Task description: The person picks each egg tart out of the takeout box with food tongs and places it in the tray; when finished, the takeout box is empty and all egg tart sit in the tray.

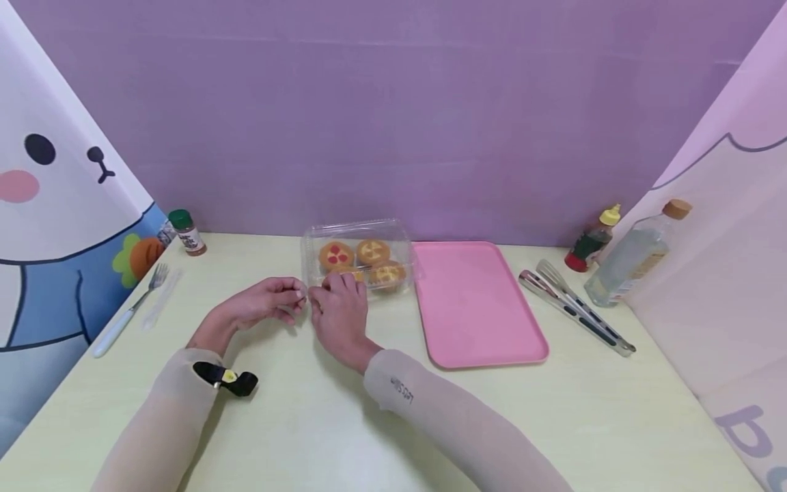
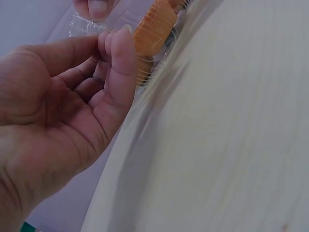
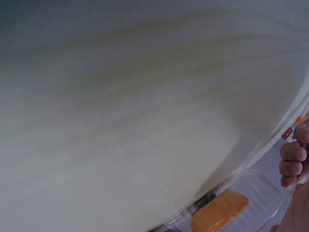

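Note:
A clear plastic clamshell box stands at the back middle of the table, with several small round tarts inside, one dotted red on top. At its front left corner my left hand pinches the box's edge between thumb and fingertips. Right beside it, my right hand has its fingers curled at the front rim of the same box and covers part of a tart. In the left wrist view, the left hand has its fingertips together at the clear plastic. What lies exactly between the fingertips is hard to see.
Right of the box lies a pink tray. Farther right are metal tongs, a yellow-capped squeeze bottle and a clear bottle. To the left are a green-lidded spice jar, a fork and a clear plastic utensil.

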Tool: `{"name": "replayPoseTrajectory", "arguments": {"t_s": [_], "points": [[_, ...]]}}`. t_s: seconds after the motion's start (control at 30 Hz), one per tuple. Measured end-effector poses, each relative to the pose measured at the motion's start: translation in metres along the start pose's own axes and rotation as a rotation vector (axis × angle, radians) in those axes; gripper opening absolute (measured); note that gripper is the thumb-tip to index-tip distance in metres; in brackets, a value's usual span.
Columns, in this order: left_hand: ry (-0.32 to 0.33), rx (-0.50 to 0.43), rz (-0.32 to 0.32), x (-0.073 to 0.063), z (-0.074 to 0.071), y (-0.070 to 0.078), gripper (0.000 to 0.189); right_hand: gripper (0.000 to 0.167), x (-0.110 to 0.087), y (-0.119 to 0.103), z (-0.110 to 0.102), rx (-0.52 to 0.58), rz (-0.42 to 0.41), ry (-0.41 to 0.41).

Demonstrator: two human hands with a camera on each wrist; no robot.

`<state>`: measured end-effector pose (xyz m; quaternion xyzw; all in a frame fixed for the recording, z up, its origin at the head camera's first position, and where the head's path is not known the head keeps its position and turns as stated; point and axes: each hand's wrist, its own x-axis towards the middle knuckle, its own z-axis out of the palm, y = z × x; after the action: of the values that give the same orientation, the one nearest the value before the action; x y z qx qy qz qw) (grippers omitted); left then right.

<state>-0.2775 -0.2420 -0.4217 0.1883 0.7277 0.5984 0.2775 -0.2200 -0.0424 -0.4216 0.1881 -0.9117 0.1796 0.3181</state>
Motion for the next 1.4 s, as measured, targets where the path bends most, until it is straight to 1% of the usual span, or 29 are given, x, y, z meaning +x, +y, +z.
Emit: {"name": "replayPoseTrajectory", "arguments": {"t_s": [0.13, 0.2, 0.33, 0.43, 0.5, 0.57, 0.67, 0.73, 0.87, 1.0, 1.13, 1.2, 1.3, 1.4], "points": [[0.001, 0.001, -0.009, 0.001, 0.002, 0.001, 0.016, 0.014, 0.0, 0.001, 0.0, -0.01, -0.007, 0.001], [-0.005, 0.011, -0.016, 0.001, 0.002, 0.001, 0.016, 0.014, 0.002, 0.001, -0.002, -0.015, -0.013, 0.011], [0.008, 0.031, -0.024, -0.001, 0.002, 0.002, 0.014, 0.012, 0.02, -0.001, -0.009, -0.023, -0.036, 0.089], [0.036, 0.038, -0.047, -0.004, 0.0, 0.0, 0.012, 0.012, 0.036, -0.003, -0.016, -0.024, -0.054, 0.141], [0.036, 0.043, -0.057, -0.006, -0.002, -0.001, 0.014, 0.011, 0.041, -0.003, -0.02, -0.025, -0.062, 0.146], [0.039, 0.039, -0.068, -0.007, -0.002, -0.003, 0.017, 0.011, 0.041, -0.002, -0.021, -0.021, -0.068, 0.132], [0.037, 0.026, -0.061, -0.006, -0.001, -0.004, 0.027, 0.009, 0.038, 0.0, -0.021, -0.031, -0.079, 0.105], [0.048, 0.01, -0.063, -0.004, 0.0, -0.004, 0.032, 0.009, 0.037, 0.002, -0.019, -0.036, -0.084, 0.099], [0.07, -0.002, -0.078, -0.001, 0.003, -0.001, 0.035, 0.009, 0.038, 0.005, -0.019, -0.046, -0.086, 0.101], [0.092, 0.014, -0.101, 0.001, 0.007, 0.004, 0.039, 0.01, 0.039, 0.006, -0.02, -0.034, -0.085, 0.102], [0.111, 0.055, -0.112, 0.002, 0.009, 0.008, 0.04, 0.009, 0.042, 0.008, -0.02, -0.022, -0.087, 0.14], [0.118, 0.074, -0.111, 0.002, 0.009, 0.01, 0.04, 0.01, 0.045, 0.008, -0.022, -0.016, -0.086, 0.172], [0.129, 0.087, -0.115, 0.002, 0.009, 0.011, 0.039, 0.011, 0.054, 0.008, -0.028, -0.006, -0.084, 0.204], [0.132, 0.086, -0.125, 0.001, 0.008, 0.011, 0.037, 0.011, 0.063, 0.008, -0.034, -0.009, -0.084, 0.217]]}}
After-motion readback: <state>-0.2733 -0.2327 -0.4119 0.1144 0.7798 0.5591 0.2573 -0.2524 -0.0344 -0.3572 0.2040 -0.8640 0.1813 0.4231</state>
